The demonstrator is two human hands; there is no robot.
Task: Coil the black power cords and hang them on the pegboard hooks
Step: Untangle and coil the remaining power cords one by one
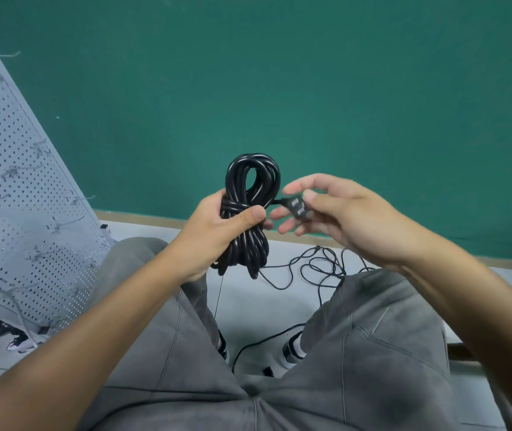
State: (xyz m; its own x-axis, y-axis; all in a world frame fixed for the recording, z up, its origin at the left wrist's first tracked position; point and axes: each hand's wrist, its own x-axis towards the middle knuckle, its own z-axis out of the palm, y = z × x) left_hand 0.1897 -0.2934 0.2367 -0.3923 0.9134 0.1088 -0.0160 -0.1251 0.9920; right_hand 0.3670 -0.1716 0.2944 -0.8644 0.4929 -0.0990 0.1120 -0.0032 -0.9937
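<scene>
Your left hand (217, 231) has its grip wrapped round the middle of the coiled cord (250, 209), thumb across the wraps, holding it upright in front of you above your knees. Your right hand (338, 213) pinches the plug (298, 207) just beside the coil. The pegboard (15, 197) leans at your left. 1 thin cable (310, 269) lies tangled on the floor (267, 309).

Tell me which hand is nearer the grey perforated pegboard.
Left. The left hand, gripping the coiled black power cord, is on the grey perforated pegboard's side; the right hand, pinching the cord's plug, is farther away.
</scene>
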